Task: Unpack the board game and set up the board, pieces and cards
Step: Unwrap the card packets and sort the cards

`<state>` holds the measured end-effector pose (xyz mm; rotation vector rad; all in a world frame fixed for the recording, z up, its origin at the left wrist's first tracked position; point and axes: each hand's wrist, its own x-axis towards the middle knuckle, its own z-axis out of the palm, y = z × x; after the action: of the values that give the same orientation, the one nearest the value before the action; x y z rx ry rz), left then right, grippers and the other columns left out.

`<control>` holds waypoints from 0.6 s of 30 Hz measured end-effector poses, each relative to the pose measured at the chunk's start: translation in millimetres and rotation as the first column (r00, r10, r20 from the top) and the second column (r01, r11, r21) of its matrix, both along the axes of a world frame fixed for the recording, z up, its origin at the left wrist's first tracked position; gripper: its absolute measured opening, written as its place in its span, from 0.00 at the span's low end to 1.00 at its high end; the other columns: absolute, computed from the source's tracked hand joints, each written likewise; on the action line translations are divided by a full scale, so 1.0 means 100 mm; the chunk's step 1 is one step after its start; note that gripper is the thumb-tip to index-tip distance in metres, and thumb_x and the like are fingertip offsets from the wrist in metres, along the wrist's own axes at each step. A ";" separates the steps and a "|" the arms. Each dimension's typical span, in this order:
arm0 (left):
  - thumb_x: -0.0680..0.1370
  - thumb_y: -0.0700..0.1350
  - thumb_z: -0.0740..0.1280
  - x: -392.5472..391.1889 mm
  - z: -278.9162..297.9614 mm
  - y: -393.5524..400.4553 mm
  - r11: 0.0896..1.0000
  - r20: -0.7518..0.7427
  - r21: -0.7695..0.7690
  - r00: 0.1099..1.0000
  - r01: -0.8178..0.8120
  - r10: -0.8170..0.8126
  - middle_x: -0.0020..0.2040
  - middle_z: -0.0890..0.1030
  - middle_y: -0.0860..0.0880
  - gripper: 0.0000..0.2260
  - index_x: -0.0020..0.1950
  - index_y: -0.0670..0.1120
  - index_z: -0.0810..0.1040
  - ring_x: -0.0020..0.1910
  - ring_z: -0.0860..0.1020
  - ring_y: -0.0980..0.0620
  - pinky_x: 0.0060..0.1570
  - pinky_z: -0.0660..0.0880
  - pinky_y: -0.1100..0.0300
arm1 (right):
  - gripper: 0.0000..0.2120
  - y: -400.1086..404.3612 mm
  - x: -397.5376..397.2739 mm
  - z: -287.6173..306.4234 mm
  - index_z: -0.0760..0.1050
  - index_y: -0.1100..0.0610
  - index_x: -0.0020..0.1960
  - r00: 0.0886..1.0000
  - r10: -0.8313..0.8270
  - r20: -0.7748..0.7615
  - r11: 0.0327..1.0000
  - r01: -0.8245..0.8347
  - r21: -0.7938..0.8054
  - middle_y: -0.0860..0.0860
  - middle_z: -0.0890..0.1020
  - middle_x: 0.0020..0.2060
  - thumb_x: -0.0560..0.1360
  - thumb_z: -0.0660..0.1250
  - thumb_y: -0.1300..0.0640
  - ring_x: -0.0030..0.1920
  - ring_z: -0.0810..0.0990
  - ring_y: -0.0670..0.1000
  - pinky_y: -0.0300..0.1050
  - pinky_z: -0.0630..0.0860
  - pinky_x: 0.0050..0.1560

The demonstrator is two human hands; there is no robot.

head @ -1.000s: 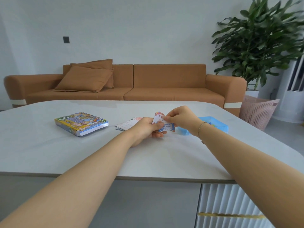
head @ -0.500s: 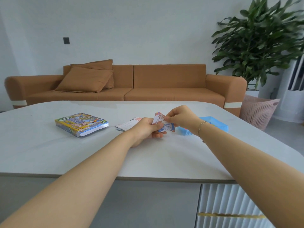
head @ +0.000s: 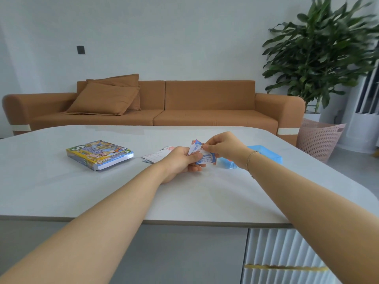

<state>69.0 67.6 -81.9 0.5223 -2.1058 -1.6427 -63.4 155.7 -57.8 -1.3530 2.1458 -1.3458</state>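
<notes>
Over the middle of the pale table (head: pixel 82 193), my left hand (head: pixel 180 162) grips a small stack of blue, white and red game cards (head: pixel 207 159). My right hand (head: pixel 223 147) pinches the top card of that stack at its upper edge. The colourful game box (head: pixel 99 153) lies flat at the left of the table. A folded sheet with printed rows (head: pixel 158 154) lies just behind my left hand. A blue plastic tray (head: pixel 264 155) sits behind my right wrist, partly hidden by it.
An orange sofa (head: pixel 205 111) with cushions stands beyond the table. A large potted plant (head: pixel 320 58) and a pink mesh basket (head: pixel 317 138) are at the right. A white ribbed cabinet front with a gold handle (head: pixel 287 268) is below the table's near edge.
Both hands stay on the cards with only small finger movement. The view has shifted slightly.
</notes>
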 end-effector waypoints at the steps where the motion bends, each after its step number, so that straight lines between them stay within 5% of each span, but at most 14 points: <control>1: 0.81 0.39 0.61 0.00 0.00 0.00 1.000 -0.001 0.002 1.000 -0.002 0.002 0.41 0.79 0.48 0.10 0.60 0.36 0.74 0.26 0.78 0.62 0.33 0.76 0.71 | 0.07 -0.01 -0.01 0.01 0.80 0.65 0.47 1.000 0.008 0.026 1.000 -0.008 -0.004 0.56 0.81 0.37 0.74 0.70 0.60 0.35 0.79 0.52 0.34 0.78 0.33; 6: 0.81 0.39 0.61 0.00 0.00 0.00 1.000 0.005 -0.005 1.000 0.002 -0.002 0.40 0.78 0.49 0.09 0.59 0.37 0.74 0.27 0.79 0.62 0.33 0.75 0.71 | 0.15 -0.08 -0.01 -0.01 0.81 0.64 0.42 0.999 -0.046 0.018 0.999 0.046 -0.019 0.55 0.83 0.33 0.71 0.74 0.50 0.33 0.80 0.52 0.43 0.79 0.39; 14: 0.81 0.39 0.62 0.00 0.00 0.01 1.000 0.008 -0.002 1.000 -0.010 0.010 0.40 0.79 0.48 0.10 0.60 0.36 0.74 0.27 0.79 0.62 0.33 0.75 0.71 | 0.05 -0.07 -0.02 0.00 0.80 0.61 0.44 0.999 -0.031 -0.039 0.999 0.032 0.005 0.56 0.83 0.41 0.75 0.69 0.59 0.40 0.80 0.52 0.48 0.80 0.50; 18: 0.81 0.39 0.61 0.00 0.01 0.01 1.000 0.009 -0.013 1.000 -0.008 0.009 0.41 0.79 0.49 0.10 0.60 0.36 0.74 0.27 0.79 0.62 0.33 0.75 0.71 | 0.11 -0.08 0.02 0.03 0.80 0.61 0.39 0.999 -0.031 0.011 0.999 0.030 0.016 0.58 0.83 0.38 0.73 0.71 0.53 0.36 0.80 0.52 0.45 0.80 0.44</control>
<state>69.1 68.2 -81.1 0.5343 -2.1163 -1.6237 -61.1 147.2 -55.0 -1.3085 2.1736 -1.3412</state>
